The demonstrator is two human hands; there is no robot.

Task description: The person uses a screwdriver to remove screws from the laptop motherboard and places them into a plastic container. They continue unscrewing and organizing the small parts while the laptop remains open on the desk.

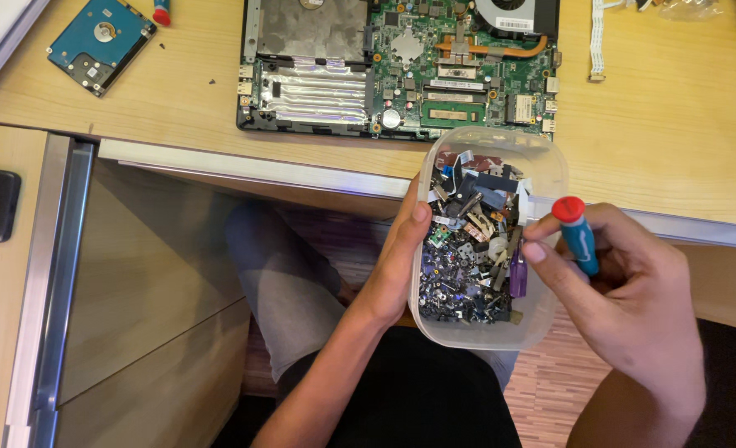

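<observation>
The right hand [633,303], at lower right of the frame, is gripping a small screwdriver [577,235] with a blue handle and red cap, its long axis tilting up-left, cap uppermost. The left hand [397,265] is clasping the side of a clear plastic tub [542,166] at centre, rounded-rectangular, filled with tiny dark screws and metal scraps. Above, an opened laptop [397,66] is lying on the wooden desk [666,124]; a blue hard drive [101,43] is lying upper left.
</observation>
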